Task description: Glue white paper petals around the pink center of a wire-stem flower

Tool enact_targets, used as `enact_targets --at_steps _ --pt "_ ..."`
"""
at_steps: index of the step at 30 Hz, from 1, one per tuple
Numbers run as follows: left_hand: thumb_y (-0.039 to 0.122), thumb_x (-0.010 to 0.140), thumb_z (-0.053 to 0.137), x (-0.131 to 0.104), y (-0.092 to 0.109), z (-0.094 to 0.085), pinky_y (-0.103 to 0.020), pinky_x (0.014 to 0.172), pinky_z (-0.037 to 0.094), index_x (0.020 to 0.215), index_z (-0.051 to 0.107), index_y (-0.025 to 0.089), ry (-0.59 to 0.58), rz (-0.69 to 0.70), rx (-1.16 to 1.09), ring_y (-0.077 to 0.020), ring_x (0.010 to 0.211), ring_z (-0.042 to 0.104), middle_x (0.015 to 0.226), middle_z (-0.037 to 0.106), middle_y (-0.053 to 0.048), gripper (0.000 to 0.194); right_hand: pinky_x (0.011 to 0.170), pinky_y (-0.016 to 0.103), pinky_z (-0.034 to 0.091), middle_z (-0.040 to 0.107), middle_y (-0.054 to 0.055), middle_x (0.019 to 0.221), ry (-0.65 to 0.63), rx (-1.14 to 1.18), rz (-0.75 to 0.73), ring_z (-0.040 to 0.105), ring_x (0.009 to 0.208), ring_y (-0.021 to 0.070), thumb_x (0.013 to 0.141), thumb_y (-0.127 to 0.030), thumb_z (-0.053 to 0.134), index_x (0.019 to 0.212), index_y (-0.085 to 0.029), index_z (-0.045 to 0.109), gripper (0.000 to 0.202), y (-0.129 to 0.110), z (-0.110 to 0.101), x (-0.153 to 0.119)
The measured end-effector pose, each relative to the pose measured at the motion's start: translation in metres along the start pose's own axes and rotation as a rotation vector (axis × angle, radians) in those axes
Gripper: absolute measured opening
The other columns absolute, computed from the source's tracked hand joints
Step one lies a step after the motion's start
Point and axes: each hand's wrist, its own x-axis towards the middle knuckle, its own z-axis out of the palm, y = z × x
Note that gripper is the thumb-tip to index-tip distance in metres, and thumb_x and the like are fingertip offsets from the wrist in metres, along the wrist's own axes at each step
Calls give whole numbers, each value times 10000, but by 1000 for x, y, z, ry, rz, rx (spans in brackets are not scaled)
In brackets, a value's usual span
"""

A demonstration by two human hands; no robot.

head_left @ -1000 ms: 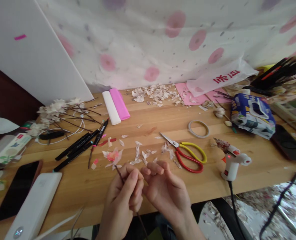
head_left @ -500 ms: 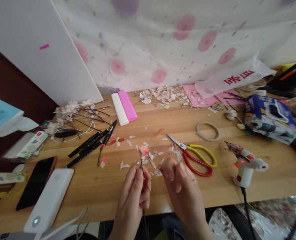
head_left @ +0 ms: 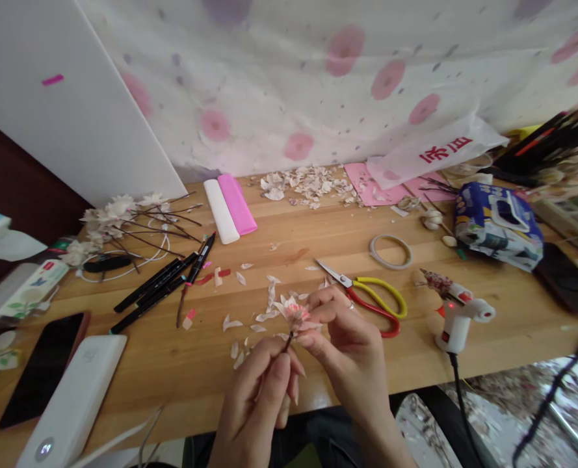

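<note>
My left hand [head_left: 264, 383] is closed around the thin dark stem of a small handmade flower [head_left: 296, 314], which has a pink centre and pale petals. The flower tilts up and to the right, above the table. From the right, my right hand [head_left: 344, 344] pinches a pale petal [head_left: 312, 325] at the flower's side, thumb and fingers touching the bloom. Loose pale petals [head_left: 268, 316] are scattered on the wood behind and left of the hands. Just past my right hand lie scissors [head_left: 367, 292] with one red and one yellow handle, partly hidden by the fingers.
A glue gun [head_left: 457, 318] with a lit red light stands at right, its cord running down. Behind it are a tape roll [head_left: 391, 252] and a blue wipes pack [head_left: 498, 224]. Black markers [head_left: 164, 283], finished flowers [head_left: 118, 218], a phone [head_left: 45, 364] and a white power bank [head_left: 77, 396] lie left.
My right hand has moved left to the flower and now pinches a petal against it. The flower has tilted right in my left hand. The view has shifted slightly right.
</note>
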Motion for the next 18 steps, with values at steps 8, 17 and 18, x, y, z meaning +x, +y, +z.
enact_targets --at_steps 8,17,18 --pt "682 812 704 -2 3 -1 -244 491 236 723 654 195 -16 19 90 -81 513 348 589 486 22 498 704 309 432 634 -7 764 22 14 -22 570 764 174 786 -330 870 724 -268 755 145 -2 -5 5" --pt "658 820 716 1 0 -4 -212 480 218 738 686 193 -84 -11 26 -59 491 326 558 476 37 473 714 301 432 635 -12 746 25 71 58 570 751 164 772 -434 873 688 -247 730 250 -3 -6 4" --pt "647 830 712 2 -2 -4 -206 474 211 749 678 190 -107 -27 -11 -53 480 308 553 466 46 465 710 302 432 630 -11 738 33 72 59 565 741 163 771 -448 870 678 -245 724 267 -3 -6 4"
